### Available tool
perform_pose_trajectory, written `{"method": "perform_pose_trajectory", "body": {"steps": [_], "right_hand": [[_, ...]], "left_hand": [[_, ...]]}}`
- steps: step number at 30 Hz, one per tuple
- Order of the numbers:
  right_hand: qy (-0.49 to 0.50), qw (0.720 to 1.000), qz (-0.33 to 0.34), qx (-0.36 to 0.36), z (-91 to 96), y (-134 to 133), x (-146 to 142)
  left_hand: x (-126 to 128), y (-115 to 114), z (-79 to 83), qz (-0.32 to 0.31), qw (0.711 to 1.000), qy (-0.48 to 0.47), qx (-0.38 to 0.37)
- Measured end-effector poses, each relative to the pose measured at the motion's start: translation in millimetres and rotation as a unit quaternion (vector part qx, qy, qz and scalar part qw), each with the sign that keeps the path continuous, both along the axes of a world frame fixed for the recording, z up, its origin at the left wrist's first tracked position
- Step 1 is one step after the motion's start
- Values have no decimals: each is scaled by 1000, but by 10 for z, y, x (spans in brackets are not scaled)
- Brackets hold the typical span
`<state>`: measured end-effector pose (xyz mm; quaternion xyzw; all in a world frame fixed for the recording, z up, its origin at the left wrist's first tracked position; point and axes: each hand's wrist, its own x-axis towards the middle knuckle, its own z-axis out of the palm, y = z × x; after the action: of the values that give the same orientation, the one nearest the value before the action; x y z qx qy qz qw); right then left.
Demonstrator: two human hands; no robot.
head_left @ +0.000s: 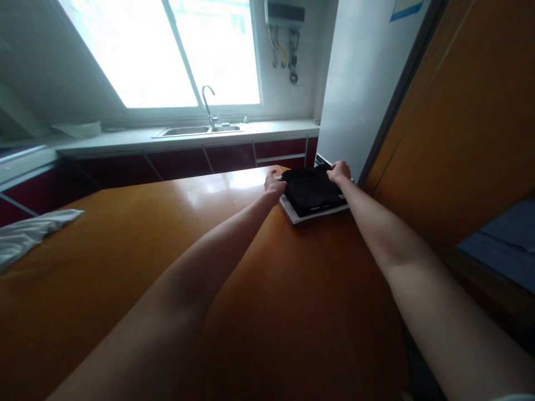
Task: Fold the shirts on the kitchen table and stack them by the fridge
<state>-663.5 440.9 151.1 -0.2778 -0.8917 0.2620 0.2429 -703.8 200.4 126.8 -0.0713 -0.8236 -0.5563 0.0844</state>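
Observation:
A folded black cloth item (311, 189), perhaps a garment, lies at the far right of the wooden table, with a small white mark near its right edge. Under it is a flat, pale stack (295, 216), whose kind I cannot make out. My left hand (275, 184) grips the cloth's left side, thumb on top. At the far right corner, my right hand (339, 171) has its fingers closed on the cloth. Both arms are stretched far forward.
The wooden table (146, 239) fills the foreground. A crumpled white cloth (33, 234) lies at its left edge. Behind are a counter (276, 128), a sink (184, 131) and a faucet (208, 106). A tall pale panel (359, 72) and wooden panel (463, 111) stand at right.

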Motion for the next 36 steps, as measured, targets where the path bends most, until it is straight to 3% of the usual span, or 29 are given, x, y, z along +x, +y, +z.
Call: {"method": "perform_pose_trajectory", "body": {"steps": [3,5,7,9,13,16,19,21,23,26,30,36], "right_hand": [[22,993,26,116,-13,-171,43],[-10,980,98,173,-52,-278,38],[-84,968,162,174,-111,-350,13],[-155,959,183,151,-170,-384,-12],[-200,955,174,132,-195,-445,-24],[-163,960,164,155,-141,-616,-19],[-130,949,228,175,-110,-893,-24],[-165,938,262,154,-103,-1090,-15],[-175,942,252,134,-85,-1290,33],[-67,963,216,146,-43,-1641,233],[14,946,279,162,-99,-2241,760],[-76,905,405,102,-475,-3062,1580]], "left_hand": [[233,23,100,-13,985,131,-114],[469,58,130,-99,950,204,-214],[730,79,103,-190,909,202,-312],[966,65,26,-236,876,182,-378],[1259,-48,-127,-250,845,212,-423],[1408,-168,-158,-244,839,242,-423],[1604,-375,-171,-261,831,265,-413],[1740,-612,-200,-272,830,269,-406],[1840,-939,-245,-263,839,255,-402],[1897,-1551,-304,-218,860,208,-412],[1957,-2350,-327,-154,876,124,-441],[2370,-3088,-289,-77,889,42,-449]]}}
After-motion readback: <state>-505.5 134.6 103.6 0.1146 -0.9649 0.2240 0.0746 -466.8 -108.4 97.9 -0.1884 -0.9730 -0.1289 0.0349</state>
